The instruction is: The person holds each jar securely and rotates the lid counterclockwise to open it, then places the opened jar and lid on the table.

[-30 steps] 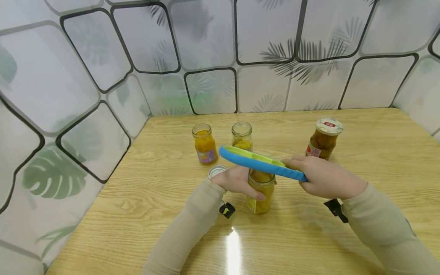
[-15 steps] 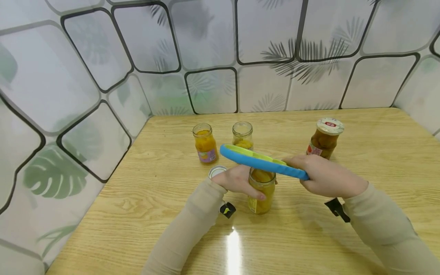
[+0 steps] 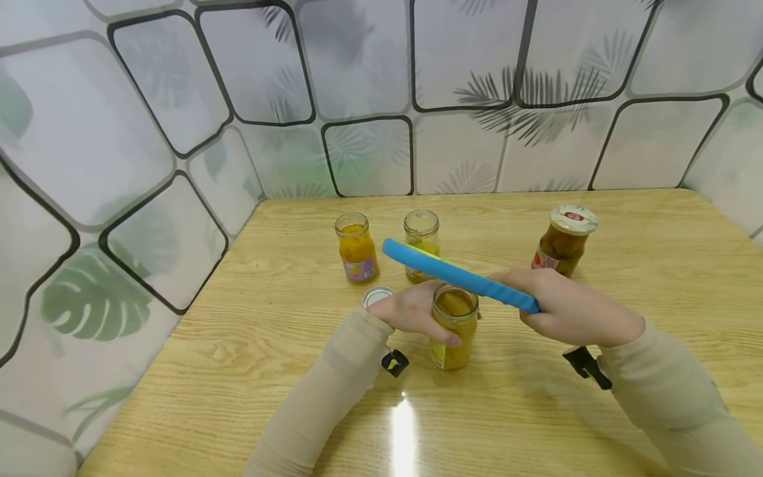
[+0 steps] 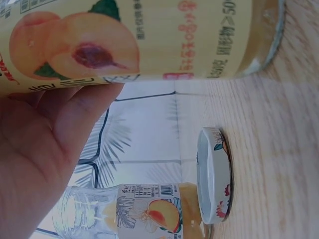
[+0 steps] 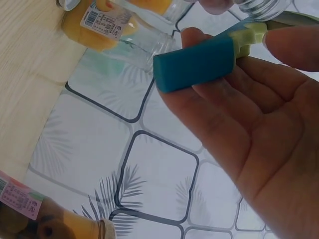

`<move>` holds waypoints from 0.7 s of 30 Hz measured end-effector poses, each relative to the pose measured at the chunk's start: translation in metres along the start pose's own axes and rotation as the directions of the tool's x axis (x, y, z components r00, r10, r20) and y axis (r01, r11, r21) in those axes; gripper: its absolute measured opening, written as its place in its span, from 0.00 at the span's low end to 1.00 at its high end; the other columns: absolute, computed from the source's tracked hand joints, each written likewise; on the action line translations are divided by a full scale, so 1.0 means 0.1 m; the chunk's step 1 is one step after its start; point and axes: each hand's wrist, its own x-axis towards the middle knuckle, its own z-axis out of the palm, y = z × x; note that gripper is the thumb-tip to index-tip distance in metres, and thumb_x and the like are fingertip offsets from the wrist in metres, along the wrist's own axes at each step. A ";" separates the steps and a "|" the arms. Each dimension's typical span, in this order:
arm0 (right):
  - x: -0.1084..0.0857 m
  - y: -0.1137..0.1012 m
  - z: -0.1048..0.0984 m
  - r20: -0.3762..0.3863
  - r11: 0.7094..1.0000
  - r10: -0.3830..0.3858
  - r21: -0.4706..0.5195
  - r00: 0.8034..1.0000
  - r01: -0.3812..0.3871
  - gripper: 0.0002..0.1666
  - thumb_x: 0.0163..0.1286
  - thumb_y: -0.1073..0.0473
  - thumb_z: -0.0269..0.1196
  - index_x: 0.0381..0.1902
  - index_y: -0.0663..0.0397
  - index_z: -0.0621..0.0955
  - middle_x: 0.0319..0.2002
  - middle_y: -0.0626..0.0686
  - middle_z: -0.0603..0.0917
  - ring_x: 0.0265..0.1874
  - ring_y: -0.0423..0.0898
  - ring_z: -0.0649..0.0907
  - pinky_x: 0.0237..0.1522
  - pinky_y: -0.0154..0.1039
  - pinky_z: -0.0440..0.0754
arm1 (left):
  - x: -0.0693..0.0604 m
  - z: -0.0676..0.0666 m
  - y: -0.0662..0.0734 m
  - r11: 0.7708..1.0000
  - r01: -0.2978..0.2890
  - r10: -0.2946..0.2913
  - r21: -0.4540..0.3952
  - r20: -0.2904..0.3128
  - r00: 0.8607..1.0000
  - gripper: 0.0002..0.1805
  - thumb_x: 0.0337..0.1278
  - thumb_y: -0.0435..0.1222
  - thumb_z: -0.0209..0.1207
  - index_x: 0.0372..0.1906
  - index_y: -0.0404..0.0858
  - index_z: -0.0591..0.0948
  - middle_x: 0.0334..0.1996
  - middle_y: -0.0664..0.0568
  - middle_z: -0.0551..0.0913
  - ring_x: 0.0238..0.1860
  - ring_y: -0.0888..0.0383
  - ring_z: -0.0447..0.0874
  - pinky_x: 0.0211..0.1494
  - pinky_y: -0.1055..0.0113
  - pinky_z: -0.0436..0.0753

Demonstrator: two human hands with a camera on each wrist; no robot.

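Left hand: my left hand (image 3: 414, 311) grips the peach jar, fingers round its far side and thumb across the near side.
Peach jar: this open glass jar (image 3: 456, 328) stands upright on the wooden table (image 3: 250, 371) in front of me, with a pale yellow label printed with peaches.
Right hand: my right hand (image 3: 566, 305) holds one end of the jar opener, fingers curled round it.
Jar opener: the blue opener (image 3: 459, 273) with its lime-green toothed inner side slants over the table just by the jar's mouth; I cannot tell whether it touches the rim.
Loose lid: a round lid (image 4: 214, 174) with a floral edge lies on the table near my left wrist, partly hidden from above.
Orange-filled jar: open, purple-labelled (image 3: 357, 255), it stands at the back left.
Yellow-fruit jar: open too (image 3: 422, 232), it stands behind the opener, its contents low in the glass.
Capped jar: dark amber inside, white lid on (image 3: 563, 242), it stands beyond my right hand.
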 end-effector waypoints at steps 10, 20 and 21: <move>0.00 0.00 0.01 -0.005 0.999 0.003 -0.035 1.000 -0.003 0.28 0.49 0.76 0.55 0.51 0.63 0.74 0.43 0.51 0.78 0.33 0.40 0.75 0.34 0.40 0.75 | 0.01 0.01 0.00 0.999 -0.022 0.021 -0.031 -0.013 1.000 0.23 0.41 0.23 0.62 0.47 0.24 0.70 0.44 0.33 0.74 0.42 0.63 0.74 0.51 0.68 0.71; 0.00 0.01 0.00 0.008 0.999 -0.001 -0.037 1.000 0.001 0.29 0.48 0.77 0.56 0.52 0.64 0.73 0.45 0.53 0.78 0.34 0.42 0.75 0.34 0.42 0.76 | 0.01 0.01 0.00 0.999 -0.033 0.032 -0.039 -0.014 0.999 0.23 0.41 0.23 0.62 0.47 0.24 0.69 0.44 0.32 0.74 0.43 0.63 0.74 0.52 0.68 0.71; 0.00 0.01 -0.01 0.007 0.999 0.002 -0.045 1.000 -0.002 0.29 0.48 0.77 0.56 0.52 0.65 0.73 0.45 0.53 0.78 0.35 0.42 0.76 0.35 0.42 0.76 | 0.01 0.01 0.00 0.999 -0.028 0.028 -0.035 -0.019 0.999 0.24 0.41 0.23 0.62 0.48 0.24 0.69 0.45 0.32 0.74 0.44 0.63 0.73 0.52 0.68 0.70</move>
